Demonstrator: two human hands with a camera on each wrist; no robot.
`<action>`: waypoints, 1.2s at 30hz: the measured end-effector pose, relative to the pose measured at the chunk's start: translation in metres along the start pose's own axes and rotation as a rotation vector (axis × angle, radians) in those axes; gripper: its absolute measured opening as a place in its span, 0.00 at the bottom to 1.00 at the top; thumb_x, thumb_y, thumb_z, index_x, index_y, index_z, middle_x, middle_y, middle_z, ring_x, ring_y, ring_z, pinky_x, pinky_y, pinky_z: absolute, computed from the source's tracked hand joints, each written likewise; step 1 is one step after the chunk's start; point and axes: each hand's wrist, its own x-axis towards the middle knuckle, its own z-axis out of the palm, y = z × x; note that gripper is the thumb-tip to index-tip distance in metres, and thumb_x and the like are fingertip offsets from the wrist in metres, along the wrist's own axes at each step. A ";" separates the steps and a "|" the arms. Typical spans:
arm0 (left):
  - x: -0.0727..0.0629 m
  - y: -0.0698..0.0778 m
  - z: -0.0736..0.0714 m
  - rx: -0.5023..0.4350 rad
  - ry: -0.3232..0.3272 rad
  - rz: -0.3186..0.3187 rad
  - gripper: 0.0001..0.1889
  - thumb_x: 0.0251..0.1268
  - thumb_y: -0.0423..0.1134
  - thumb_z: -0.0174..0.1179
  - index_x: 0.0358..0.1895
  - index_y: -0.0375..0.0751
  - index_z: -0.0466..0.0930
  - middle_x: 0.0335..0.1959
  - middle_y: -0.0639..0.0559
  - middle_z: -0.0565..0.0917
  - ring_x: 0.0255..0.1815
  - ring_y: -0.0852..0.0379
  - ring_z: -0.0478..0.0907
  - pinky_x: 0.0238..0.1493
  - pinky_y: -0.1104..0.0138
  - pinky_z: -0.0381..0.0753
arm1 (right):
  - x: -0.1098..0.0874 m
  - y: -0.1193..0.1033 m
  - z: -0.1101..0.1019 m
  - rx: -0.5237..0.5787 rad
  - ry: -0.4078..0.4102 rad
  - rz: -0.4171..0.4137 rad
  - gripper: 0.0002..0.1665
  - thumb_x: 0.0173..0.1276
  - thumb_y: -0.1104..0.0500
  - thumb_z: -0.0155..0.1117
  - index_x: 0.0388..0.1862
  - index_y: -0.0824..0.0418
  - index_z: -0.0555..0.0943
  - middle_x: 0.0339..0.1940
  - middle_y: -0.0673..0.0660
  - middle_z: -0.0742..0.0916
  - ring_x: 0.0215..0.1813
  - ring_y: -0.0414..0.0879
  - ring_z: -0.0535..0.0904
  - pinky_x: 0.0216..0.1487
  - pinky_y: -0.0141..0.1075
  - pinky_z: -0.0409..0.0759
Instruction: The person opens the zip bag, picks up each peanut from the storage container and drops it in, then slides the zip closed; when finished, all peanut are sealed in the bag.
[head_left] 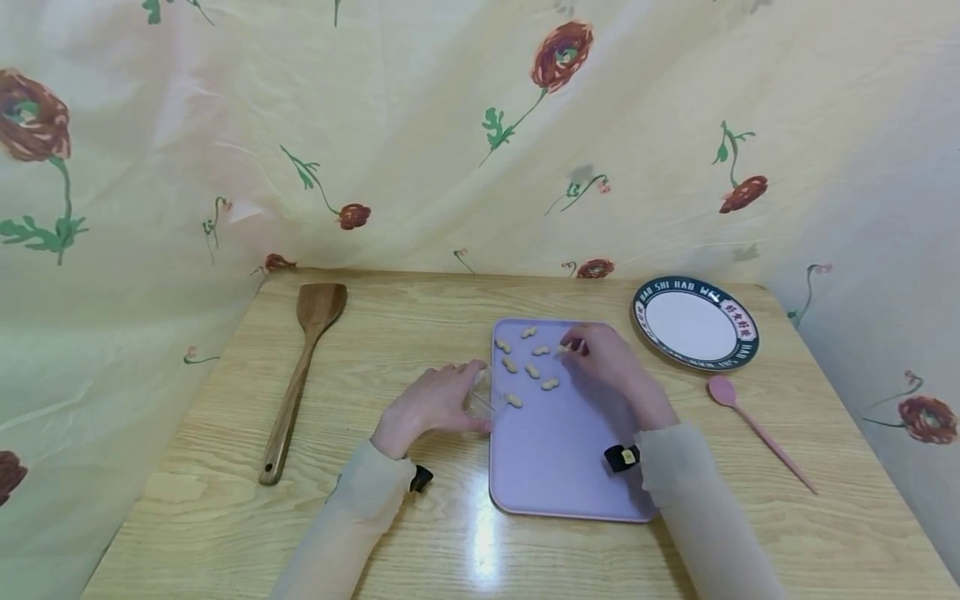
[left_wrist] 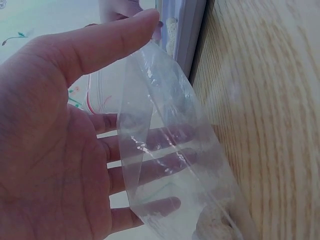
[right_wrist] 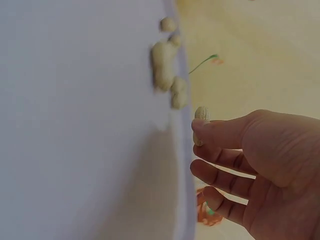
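My left hand holds a clear plastic bag at the left edge of a lilac tray. In the left wrist view the fingers show through the film, and a tan peanut-like lump shows low in the bag. Over the upper part of the tray, my right hand pinches a peanut between thumb and index finger, its other fingers loosely bent. Several unshelled peanuts lie scattered on the tray's upper left part.
A wooden spatula lies on the table at the left. To the right are a white plate with a dark patterned rim and a pink spoon. Flowered cloth hangs behind the table.
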 end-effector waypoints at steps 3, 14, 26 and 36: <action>-0.001 0.000 -0.001 0.003 0.002 0.001 0.47 0.57 0.62 0.69 0.74 0.44 0.61 0.65 0.43 0.77 0.64 0.42 0.74 0.63 0.46 0.70 | -0.006 -0.012 -0.001 0.013 0.044 -0.058 0.09 0.65 0.66 0.69 0.45 0.64 0.86 0.35 0.56 0.86 0.37 0.48 0.79 0.40 0.43 0.78; 0.000 -0.001 0.000 0.006 0.003 0.005 0.47 0.56 0.62 0.69 0.74 0.43 0.61 0.64 0.42 0.78 0.62 0.42 0.75 0.62 0.46 0.71 | -0.022 -0.064 0.004 0.109 0.043 -0.180 0.09 0.63 0.64 0.73 0.43 0.62 0.87 0.34 0.50 0.86 0.35 0.42 0.79 0.36 0.38 0.79; 0.001 0.000 0.000 0.012 0.011 0.002 0.47 0.56 0.61 0.69 0.74 0.43 0.61 0.65 0.42 0.77 0.64 0.43 0.74 0.62 0.45 0.71 | -0.025 -0.091 0.018 0.073 -0.056 -0.234 0.08 0.61 0.64 0.74 0.40 0.61 0.87 0.31 0.47 0.84 0.34 0.41 0.79 0.36 0.32 0.78; 0.001 -0.001 0.002 0.019 0.007 0.000 0.47 0.56 0.62 0.69 0.75 0.44 0.60 0.65 0.43 0.77 0.64 0.44 0.74 0.63 0.45 0.71 | -0.025 -0.094 0.026 0.073 -0.067 -0.252 0.08 0.62 0.63 0.74 0.40 0.61 0.88 0.32 0.47 0.84 0.35 0.40 0.78 0.37 0.32 0.78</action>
